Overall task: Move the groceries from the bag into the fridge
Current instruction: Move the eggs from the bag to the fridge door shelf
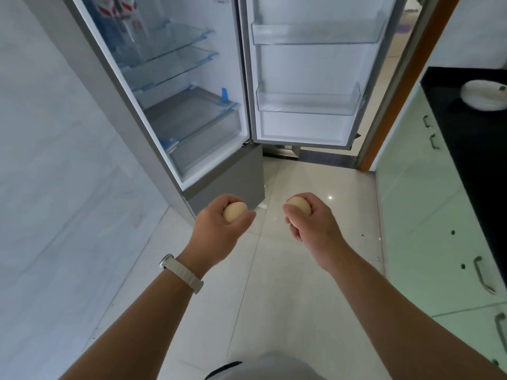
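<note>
The fridge [175,64] stands open ahead of me, with glass shelves and a clear drawer [197,127] at the bottom of its compartment. Its open door [310,124] carries two clear door bins [307,104]. My left hand [219,231] holds a beige egg [234,211] low in front of the fridge. My right hand [310,223] grips a second beige egg [300,204] beside it. Both hands hover over the floor, short of the fridge. A package sits on the top shelf at the back [129,12]. The bag is out of view.
A white wall [55,160] runs along the left. On the right, a black countertop [472,138] holds a white bowl [484,94] above pale green cabinets [428,229] with metal handles. Glossy floor tiles [288,283] lie between them; a doorway opens behind the fridge door.
</note>
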